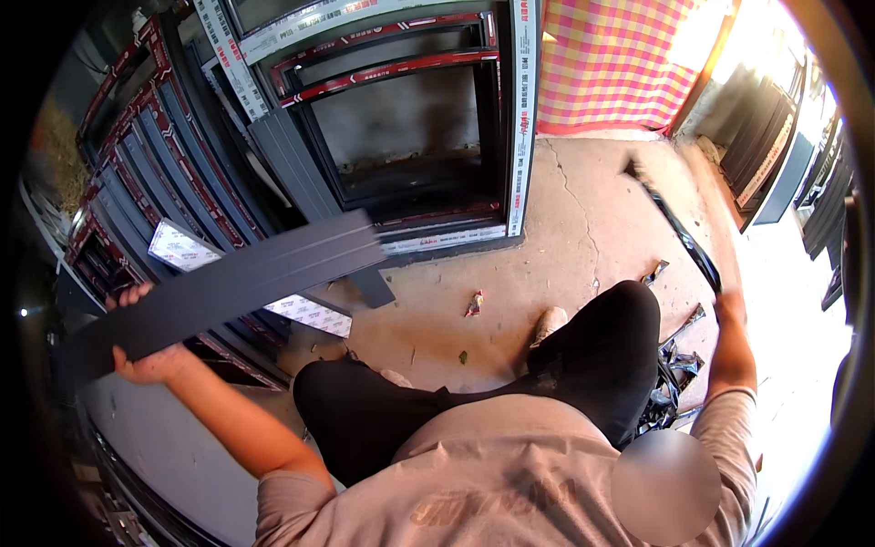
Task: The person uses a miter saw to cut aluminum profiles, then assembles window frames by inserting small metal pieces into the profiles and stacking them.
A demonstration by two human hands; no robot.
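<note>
My left hand (153, 363) grips a long dark grey plank (246, 283) near its left end, fingers over the far edge and thumb at the near edge. The plank is held up at a slant, with fine grooves along its face. Out to the right, my right hand (729, 305) is closed on the near end of a strip of black plastic film (679, 223). The strip stretches away over the floor and its far tip is blurred. Below that hand, crumpled black film (679, 365) lies in a heap beside my knee.
Dark window frames (519, 118) with printed tape stand ahead; more profiles (155, 155) lean at the left. A white-printed board (314, 314) shows under the plank. A checked curtain (611, 64) hangs at the back, and panels (766, 155) lean at the right. Small scraps (474, 304) lie on the floor.
</note>
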